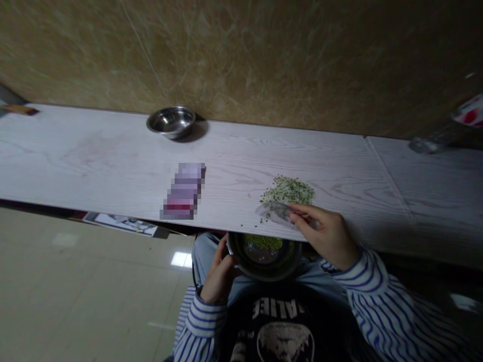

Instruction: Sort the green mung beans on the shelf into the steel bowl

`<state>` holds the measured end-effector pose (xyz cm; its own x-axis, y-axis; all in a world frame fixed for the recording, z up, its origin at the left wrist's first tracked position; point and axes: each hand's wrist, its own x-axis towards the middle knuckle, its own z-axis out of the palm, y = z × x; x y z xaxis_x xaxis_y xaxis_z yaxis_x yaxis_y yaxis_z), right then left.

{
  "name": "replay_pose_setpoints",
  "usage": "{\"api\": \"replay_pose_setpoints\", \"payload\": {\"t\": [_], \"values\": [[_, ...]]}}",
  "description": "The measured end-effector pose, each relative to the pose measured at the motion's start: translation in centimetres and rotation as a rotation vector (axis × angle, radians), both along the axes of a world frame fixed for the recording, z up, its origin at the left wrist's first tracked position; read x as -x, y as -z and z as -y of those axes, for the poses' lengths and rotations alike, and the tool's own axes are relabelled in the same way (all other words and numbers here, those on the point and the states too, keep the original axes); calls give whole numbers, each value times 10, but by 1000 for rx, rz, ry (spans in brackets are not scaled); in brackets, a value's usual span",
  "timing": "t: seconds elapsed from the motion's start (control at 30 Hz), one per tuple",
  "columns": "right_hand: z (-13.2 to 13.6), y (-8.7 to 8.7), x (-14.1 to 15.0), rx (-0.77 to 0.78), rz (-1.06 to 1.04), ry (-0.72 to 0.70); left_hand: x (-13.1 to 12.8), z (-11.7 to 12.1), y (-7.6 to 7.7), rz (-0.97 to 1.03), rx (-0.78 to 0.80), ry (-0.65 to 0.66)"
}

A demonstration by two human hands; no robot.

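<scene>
My left hand (220, 275) is closed on the rim of a metal bowl (264, 274), held just below the table's front edge over my lap. Green mung beans (266, 242) lie inside, toward the bowl's far side. Between the thumb and fingers of my right hand (329, 234) is a thin clear plastic piece (277, 213), its exact kind unclear. It rests at the near side of a spread pile of mung beans (289, 190) on the tabletop. A few loose beans are scattered between the pile and the edge.
An upright metal bowl (171, 122) stands near the wall. A blurred-out purple rectangular item (183, 191) lies left of the beans. At the far right is a clear container (428, 145) with a red and white part. The narrow white table (94, 161) runs along a marbled wall.
</scene>
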<state>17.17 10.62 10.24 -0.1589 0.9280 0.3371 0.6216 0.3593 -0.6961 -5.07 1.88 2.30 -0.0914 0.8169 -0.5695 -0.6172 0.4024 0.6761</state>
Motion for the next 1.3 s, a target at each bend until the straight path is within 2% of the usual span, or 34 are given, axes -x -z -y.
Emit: {"api": "replay_pose_setpoints", "payload": {"t": [0.17, 0.97, 1.3], "values": [[7, 8, -2, 8, -17, 86, 0, 0, -1, -25, -13, 13], [20, 12, -11, 156, -6, 103, -5, 0, -2, 1, 6, -6], [22, 7, -11, 131, -5, 112, -4, -1, -2, 9, -12, 20]]}}
